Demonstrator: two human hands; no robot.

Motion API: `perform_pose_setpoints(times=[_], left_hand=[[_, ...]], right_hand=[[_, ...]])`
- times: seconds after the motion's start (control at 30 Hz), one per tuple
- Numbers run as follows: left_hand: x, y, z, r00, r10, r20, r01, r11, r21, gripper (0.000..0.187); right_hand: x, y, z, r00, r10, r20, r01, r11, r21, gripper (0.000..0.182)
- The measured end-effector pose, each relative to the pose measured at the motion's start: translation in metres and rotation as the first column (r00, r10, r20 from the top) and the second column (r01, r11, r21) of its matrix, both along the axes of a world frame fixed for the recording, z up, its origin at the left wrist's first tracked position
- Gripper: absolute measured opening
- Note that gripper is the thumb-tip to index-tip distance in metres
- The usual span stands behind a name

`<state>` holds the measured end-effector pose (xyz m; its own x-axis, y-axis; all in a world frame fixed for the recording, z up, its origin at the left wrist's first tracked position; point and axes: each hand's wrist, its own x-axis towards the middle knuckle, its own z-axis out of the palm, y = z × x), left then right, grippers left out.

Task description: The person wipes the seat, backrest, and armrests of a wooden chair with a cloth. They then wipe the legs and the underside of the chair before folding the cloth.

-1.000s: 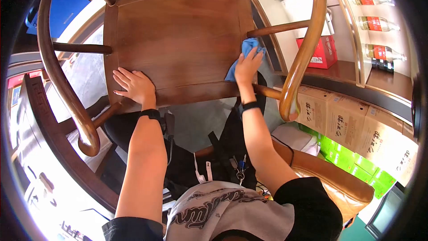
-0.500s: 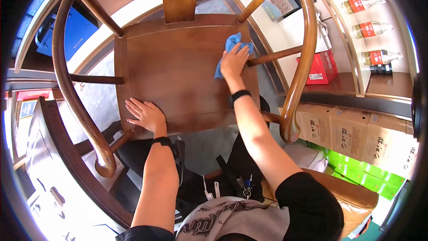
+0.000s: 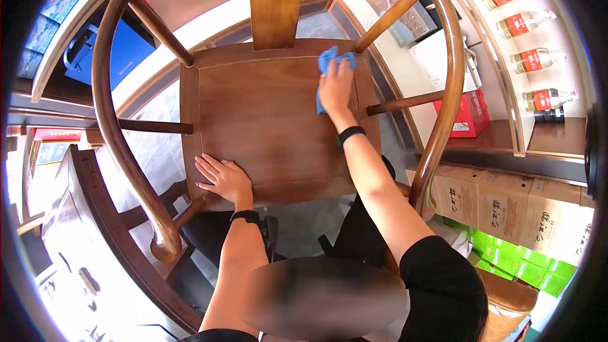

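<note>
A wooden armchair [image 3: 275, 88] stands right before the person, cardboard boxes [image 3: 497, 206] lined up over to the right. The left hand [image 3: 226, 180] lies flat, fingers spread, on the near left corner of the seat [image 3: 278, 142], while the right hand [image 3: 335, 92] rests over a blue cloth [image 3: 328, 57] by the far right corner; I can't tell from here whether it grips the cloth or only covers it.

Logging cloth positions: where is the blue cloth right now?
In the head view, the blue cloth is under the right hand, toward the back right corner of the wooden chair seat, right of the backrest slat.
</note>
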<state>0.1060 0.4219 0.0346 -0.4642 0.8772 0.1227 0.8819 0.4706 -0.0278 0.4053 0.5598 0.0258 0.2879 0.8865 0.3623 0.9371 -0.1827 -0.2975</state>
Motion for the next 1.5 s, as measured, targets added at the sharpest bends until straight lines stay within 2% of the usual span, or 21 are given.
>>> perform_pose_setpoints(times=[0.07,0.17,0.27,0.37,0.4,0.47,0.53,0.57,0.6,0.67,0.77,0.87,0.97,1.0,1.07,1.13,1.17,1.33,1.47,1.5], left_hand=[[0.001,-0.002,0.0,1.0,0.002,0.016,-0.002,1.0,0.0,0.055],[-0.001,-0.001,0.0,0.999,-0.004,0.032,0.004,1.0,0.005,0.055],[-0.002,-0.002,-0.001,0.999,0.001,0.049,-0.001,1.0,0.001,0.055],[-0.001,-0.001,0.003,0.998,-0.003,0.055,0.002,1.0,0.006,0.055],[-0.002,0.0,0.003,0.999,-0.001,0.04,0.001,1.0,0.008,0.055],[0.0,0.0,0.005,1.0,-0.009,0.017,0.009,1.0,0.007,0.055],[-0.001,-0.001,0.002,1.0,-0.014,0.024,0.013,1.0,0.028,0.055],[0.0,-0.002,0.001,0.999,-0.013,0.029,0.012,0.999,0.04,0.055],[0.0,-0.003,0.0,0.999,-0.017,0.039,0.015,0.999,0.048,0.055],[-0.001,-0.003,-0.001,0.998,-0.023,0.053,0.019,0.998,0.064,0.055],[-0.001,-0.001,0.002,0.999,-0.009,0.033,0.008,1.0,0.021,0.055],[-0.001,-0.001,0.0,1.0,-0.015,0.018,0.014,0.999,0.044,0.054],[-0.003,-0.001,-0.003,1.0,-0.018,0.004,0.018,0.998,0.064,0.054],[-0.002,-0.001,-0.002,1.0,-0.015,0.005,0.014,0.998,0.06,0.054],[-0.003,-0.001,-0.002,1.0,-0.015,0.021,0.014,0.998,0.068,0.055],[-0.004,-0.002,-0.003,0.999,-0.02,0.035,0.017,0.997,0.079,0.055],[-0.003,-0.002,-0.001,0.997,-0.01,0.07,0.008,1.0,0.03,0.054],[-0.004,-0.003,0.003,0.999,-0.009,0.052,0.009,1.0,0.011,0.054],[-0.002,-0.001,0.004,1.0,-0.011,0.03,0.011,1.0,0.01,0.053],[-0.002,-0.001,0.004,0.999,-0.014,0.032,0.013,1.0,0.023,0.054]], right_hand=[[-0.014,0.004,-0.005,0.992,0.128,0.009,-0.129,0.991,0.044,0.057],[-0.005,0.031,-0.006,0.988,0.153,0.018,-0.153,0.987,0.057,0.058],[0.023,0.067,-0.009,0.999,0.039,0.033,-0.038,0.998,-0.04,0.059],[0.045,0.093,-0.018,0.998,-0.003,0.063,0.006,0.999,-0.047,0.056],[0.045,0.096,-0.022,0.991,-0.01,0.134,0.007,1.0,0.026,0.054],[0.033,0.096,-0.027,0.99,-0.045,0.132,0.043,0.999,0.021,0.054],[0.0,0.09,-0.005,0.989,0.134,0.064,-0.128,0.988,-0.092,0.053],[-0.019,0.087,-0.006,0.975,0.214,0.062,-0.211,0.976,-0.053,0.054],[-0.037,0.088,-0.016,0.982,0.186,0.04,-0.188,0.981,0.043,0.055],[-0.037,0.088,-0.02,0.985,0.173,0.022,-0.174,0.984,0.029,0.054],[-0.009,0.075,0.001,0.938,0.339,0.065,-0.336,0.94,-0.056,0.054],[0.011,0.038,-0.004,0.922,0.38,0.078,-0.384,0.922,0.041,0.051],[-0.008,-0.001,0.002,0.912,0.409,0.021,-0.41,0.911,0.047,0.05],[-0.024,-0.012,0.01,0.902,0.431,-0.038,-0.432,0.902,-0.025,0.052],[-0.065,-0.024,0.013,0.865,0.501,-0.029,-0.502,0.862,-0.075,0.054],[-0.105,-0.02,0.009,0.869,0.494,-0.04,-0.495,0.867,-0.05,0.055],[-0.118,-0.012,0.007,0.871,0.49,-0.041,-0.492,0.869,-0.054,0.055],[-0.168,0.043,0.005,0.816,0.572,-0.079,-0.575,0.818,-0.014,0.053],[-0.185,0.072,0.004,0.789,0.608,-0.09,-0.612,0.79,-0.037,0.051],[-0.18,0.074,0.003,0.781,0.624,-0.02,-0.624,0.782,0.01,0.049]])
